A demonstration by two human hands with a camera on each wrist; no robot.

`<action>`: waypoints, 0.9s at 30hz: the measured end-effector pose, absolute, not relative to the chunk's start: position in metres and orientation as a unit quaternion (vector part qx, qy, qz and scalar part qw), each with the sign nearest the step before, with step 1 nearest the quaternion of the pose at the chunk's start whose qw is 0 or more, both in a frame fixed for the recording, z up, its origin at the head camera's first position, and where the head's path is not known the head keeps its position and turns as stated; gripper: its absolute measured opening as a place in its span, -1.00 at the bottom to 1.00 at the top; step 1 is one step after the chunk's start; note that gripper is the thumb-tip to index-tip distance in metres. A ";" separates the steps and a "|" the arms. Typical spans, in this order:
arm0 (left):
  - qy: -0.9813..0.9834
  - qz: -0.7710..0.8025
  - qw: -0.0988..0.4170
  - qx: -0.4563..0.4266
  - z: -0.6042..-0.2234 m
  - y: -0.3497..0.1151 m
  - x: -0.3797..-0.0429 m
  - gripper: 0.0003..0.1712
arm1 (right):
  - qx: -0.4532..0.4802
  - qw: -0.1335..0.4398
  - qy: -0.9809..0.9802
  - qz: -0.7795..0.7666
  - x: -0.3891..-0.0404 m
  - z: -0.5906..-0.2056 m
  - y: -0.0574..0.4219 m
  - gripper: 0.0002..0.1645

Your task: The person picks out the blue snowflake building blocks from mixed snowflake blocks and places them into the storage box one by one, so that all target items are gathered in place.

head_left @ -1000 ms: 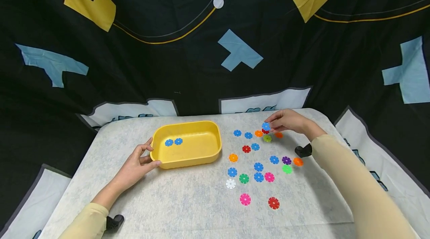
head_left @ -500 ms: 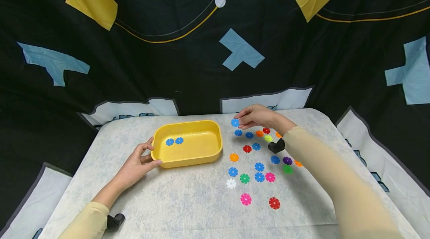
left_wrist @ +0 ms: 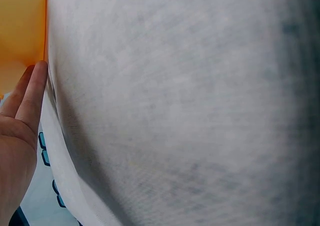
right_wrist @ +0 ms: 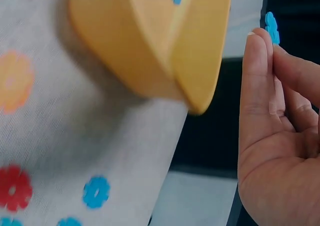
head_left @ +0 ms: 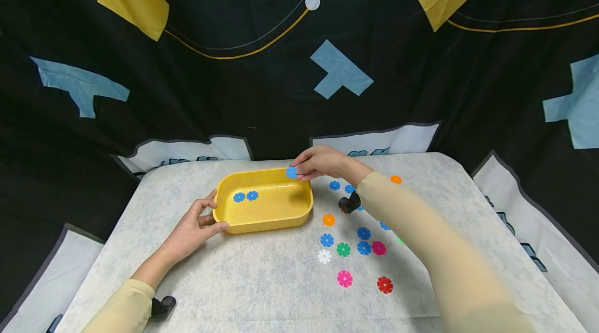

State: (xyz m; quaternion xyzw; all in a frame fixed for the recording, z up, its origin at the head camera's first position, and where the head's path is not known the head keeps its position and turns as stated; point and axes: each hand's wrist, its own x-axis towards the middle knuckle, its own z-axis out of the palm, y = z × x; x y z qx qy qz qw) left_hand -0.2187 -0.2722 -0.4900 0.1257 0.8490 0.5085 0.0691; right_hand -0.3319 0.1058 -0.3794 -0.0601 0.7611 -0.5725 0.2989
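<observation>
In the head view my right hand (head_left: 318, 162) pinches a blue notched plastic disc (head_left: 291, 172) between thumb and fingertips, over the back right rim of a yellow tub (head_left: 276, 226). The right wrist view shows that same blue disc (right_wrist: 272, 27) edge-on, standing out past the fingertips. My left hand (head_left: 194, 229) holds the tub's left end, thumb at the front corner and fingers along the rim. Its fingers (left_wrist: 34, 93) lie against the yellow wall in the left wrist view. Two blue discs (head_left: 239, 197) lie side by side on the tub floor.
Right of the tub, loose discs lie scattered on the pale cloth-covered table (head_left: 262, 281), among them an orange disc (head_left: 328, 220), a white disc (head_left: 324, 256) and a red disc (head_left: 385, 285). My right sleeve (head_left: 421, 234) hides some. A dark curtain (head_left: 234, 104) hangs behind the table.
My right hand has carried the blue disc leftward from the back of the scattered discs to the tub's rim. The left hand has stayed on the tub.
</observation>
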 end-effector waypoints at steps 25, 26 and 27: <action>0.846 0.514 0.061 0.127 -0.493 -0.274 -0.222 -0.31 | -0.069 0.304 0.761 -0.569 -0.359 -0.397 0.023 -0.81; 0.846 0.514 0.061 0.127 -0.493 -0.274 -0.222 -0.31 | -0.067 0.304 0.763 -0.567 -0.359 -0.398 0.021 -0.81; 0.846 0.514 0.062 0.127 -0.493 -0.274 -0.222 -0.31 | -0.065 0.304 0.762 -0.568 -0.360 -0.400 0.019 -0.81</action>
